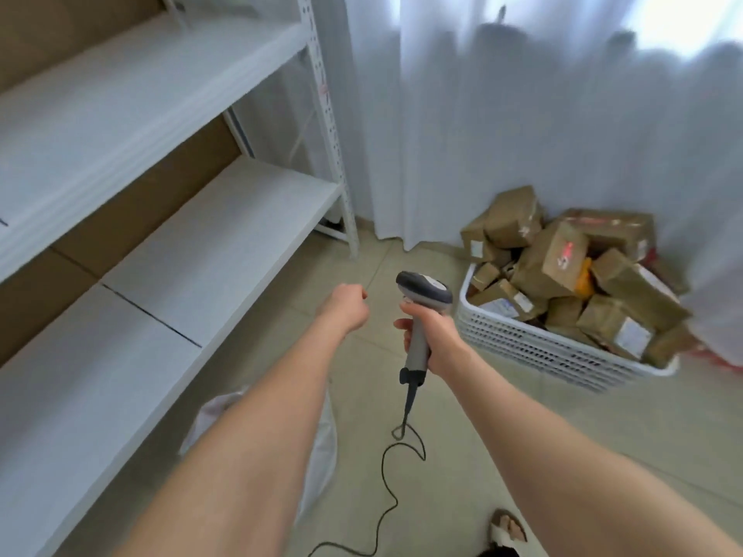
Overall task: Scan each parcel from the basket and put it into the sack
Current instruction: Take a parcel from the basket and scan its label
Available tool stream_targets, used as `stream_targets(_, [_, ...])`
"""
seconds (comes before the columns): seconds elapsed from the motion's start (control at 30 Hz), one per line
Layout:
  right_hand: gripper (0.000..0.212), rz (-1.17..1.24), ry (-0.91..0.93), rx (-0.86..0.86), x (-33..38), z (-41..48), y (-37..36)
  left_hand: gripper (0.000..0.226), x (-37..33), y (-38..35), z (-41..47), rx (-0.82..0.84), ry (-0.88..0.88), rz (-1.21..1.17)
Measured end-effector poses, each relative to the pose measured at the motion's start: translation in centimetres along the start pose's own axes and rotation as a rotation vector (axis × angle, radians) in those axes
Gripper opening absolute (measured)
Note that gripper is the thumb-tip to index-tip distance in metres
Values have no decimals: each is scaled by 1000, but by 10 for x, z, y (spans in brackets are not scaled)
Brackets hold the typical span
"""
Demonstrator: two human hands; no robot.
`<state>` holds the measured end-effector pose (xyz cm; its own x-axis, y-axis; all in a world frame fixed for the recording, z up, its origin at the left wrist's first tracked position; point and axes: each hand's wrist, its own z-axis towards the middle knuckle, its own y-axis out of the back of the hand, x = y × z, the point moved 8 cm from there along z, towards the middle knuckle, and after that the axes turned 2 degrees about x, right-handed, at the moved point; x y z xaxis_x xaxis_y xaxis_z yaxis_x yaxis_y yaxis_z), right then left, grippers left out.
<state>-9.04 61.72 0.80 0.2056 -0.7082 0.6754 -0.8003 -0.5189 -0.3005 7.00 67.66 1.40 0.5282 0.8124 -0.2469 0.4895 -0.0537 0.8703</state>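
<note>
Fingers (407, 326) of the right hand (436, 339) wrap the scanner (422, 293); those of the left hand (346, 311) curl on nothing. Well apart at right, the basket (518, 347) brims with parcels (551, 255) — stiff taped cardboard, probably light, best gripped across opposite faces — and the sack (320, 452) lies lower centre, beneath the left forearm.

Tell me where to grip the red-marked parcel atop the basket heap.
I'd take the red-marked parcel from above with the free left hand, spanning its opposite side edges: it lies tilted atop the heap in the basket, upper face bare, lower edges crowded. The right hand holds the barcode scanner.
</note>
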Motion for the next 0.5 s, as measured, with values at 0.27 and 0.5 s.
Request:
stream_targets(0.27, [7,192,48,-140,106,-17,150,41,-204,14,3,2,-166,106])
stream_targets(0.5, [8,349,50,-233,178,-15,290,45,-378,-27,19,69,-271,121])
